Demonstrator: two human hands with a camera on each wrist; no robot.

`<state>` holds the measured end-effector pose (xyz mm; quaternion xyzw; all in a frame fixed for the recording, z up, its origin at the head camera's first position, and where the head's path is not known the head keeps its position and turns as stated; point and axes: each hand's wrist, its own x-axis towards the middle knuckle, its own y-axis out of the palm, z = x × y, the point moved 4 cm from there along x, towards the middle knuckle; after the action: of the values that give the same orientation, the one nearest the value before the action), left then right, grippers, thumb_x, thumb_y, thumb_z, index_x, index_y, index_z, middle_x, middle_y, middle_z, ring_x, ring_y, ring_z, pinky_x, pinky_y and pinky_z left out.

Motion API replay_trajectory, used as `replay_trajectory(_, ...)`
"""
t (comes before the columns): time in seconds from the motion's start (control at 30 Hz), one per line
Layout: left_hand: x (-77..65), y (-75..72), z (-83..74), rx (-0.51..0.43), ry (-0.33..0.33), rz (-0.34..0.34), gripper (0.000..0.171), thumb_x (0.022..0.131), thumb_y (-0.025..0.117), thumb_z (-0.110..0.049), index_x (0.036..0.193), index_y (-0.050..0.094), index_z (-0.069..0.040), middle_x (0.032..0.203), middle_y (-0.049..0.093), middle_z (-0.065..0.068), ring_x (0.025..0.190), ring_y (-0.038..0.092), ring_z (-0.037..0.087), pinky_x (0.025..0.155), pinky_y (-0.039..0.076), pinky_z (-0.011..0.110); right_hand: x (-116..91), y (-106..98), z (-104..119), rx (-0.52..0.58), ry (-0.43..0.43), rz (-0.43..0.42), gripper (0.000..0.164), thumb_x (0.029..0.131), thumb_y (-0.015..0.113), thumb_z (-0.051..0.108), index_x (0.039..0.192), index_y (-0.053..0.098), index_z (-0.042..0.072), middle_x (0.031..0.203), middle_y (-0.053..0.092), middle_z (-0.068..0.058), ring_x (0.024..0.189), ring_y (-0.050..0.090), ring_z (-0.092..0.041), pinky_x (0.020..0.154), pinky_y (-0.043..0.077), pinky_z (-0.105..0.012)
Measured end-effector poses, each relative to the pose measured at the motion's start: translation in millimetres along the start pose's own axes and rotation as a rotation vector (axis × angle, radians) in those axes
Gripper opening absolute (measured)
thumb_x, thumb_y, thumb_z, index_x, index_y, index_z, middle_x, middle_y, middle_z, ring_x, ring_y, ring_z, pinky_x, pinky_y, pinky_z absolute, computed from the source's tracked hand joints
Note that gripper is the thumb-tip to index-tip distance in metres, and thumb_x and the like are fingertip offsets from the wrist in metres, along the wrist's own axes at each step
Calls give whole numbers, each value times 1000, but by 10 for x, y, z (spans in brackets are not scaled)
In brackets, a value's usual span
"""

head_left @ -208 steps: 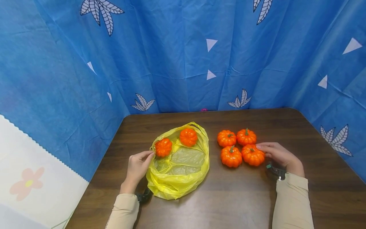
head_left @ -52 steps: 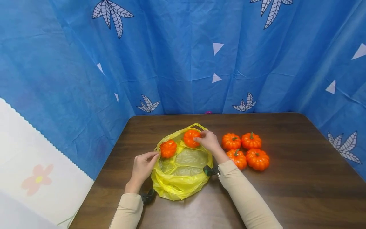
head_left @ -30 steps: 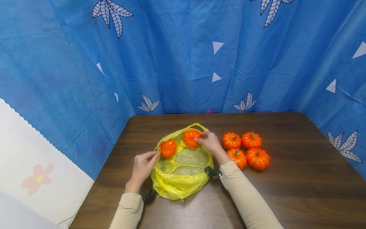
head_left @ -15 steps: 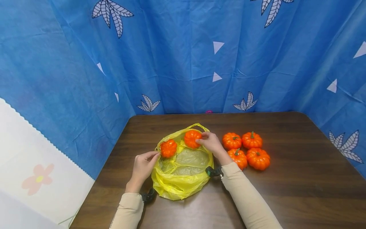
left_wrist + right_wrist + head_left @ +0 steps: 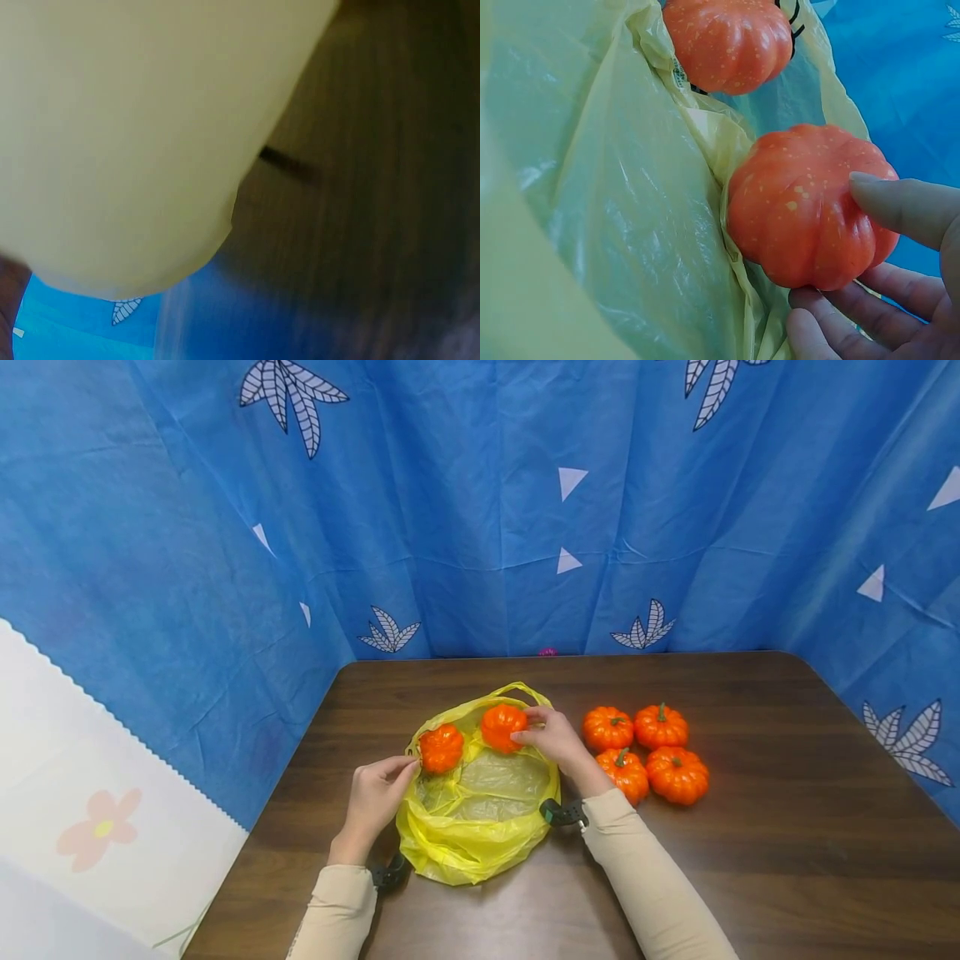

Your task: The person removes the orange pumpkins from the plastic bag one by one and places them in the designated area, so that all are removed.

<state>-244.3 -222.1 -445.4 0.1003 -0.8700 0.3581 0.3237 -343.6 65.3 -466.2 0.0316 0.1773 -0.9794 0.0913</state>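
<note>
A yellow plastic bag [image 5: 468,847] lies with its mouth spread wide. Inside are two small orange pumpkins: one at the left rim [image 5: 441,748], another near the back [image 5: 503,727]. My left hand [image 5: 375,797] pinches the bag's left rim beside the first pumpkin. My right hand [image 5: 555,739] reaches over the right rim and grips the back pumpkin. Close up in the right wrist view, the thumb lies on this pumpkin's [image 5: 802,202] side and the fingers curl beneath it. The left wrist view is filled by a pale sleeve [image 5: 135,135]; no hand shows there.
Several more orange pumpkins [image 5: 677,776] stand grouped on the brown wooden table [image 5: 795,827], right of the bag and partly behind my right forearm. A blue patterned curtain [image 5: 465,510] hangs behind the table. White cloth [image 5: 82,768] with a flower lies at the left.
Since the oldest frame, my right hand has moved left from the grouped pumpkins to the back pumpkin inside the bag. That pumpkin shifts only slightly lately. My left hand stays at the rim.
</note>
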Motion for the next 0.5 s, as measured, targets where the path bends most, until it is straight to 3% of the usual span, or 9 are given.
replay_trajectory(0.37, 5, -12, -7, -1, -18, 16, 6, 85, 77, -3, 91, 79, -3, 87, 79, 11, 76, 75, 19, 68, 60, 20, -28, 14, 23, 63, 39, 45, 57, 88, 74, 11, 137, 48, -2, 141, 53, -23, 127, 52, -38, 109, 47, -49)
replay_trajectory(0.5, 0, -7, -5, 0, -22, 22, 6, 85, 77, -3, 91, 79, -3, 87, 79, 11, 76, 75, 19, 68, 61, 24, -20, 14, -3, 51, 41, 48, 57, 89, 73, 13, 138, 47, -2, 142, 52, -23, 127, 51, -37, 110, 46, -50)
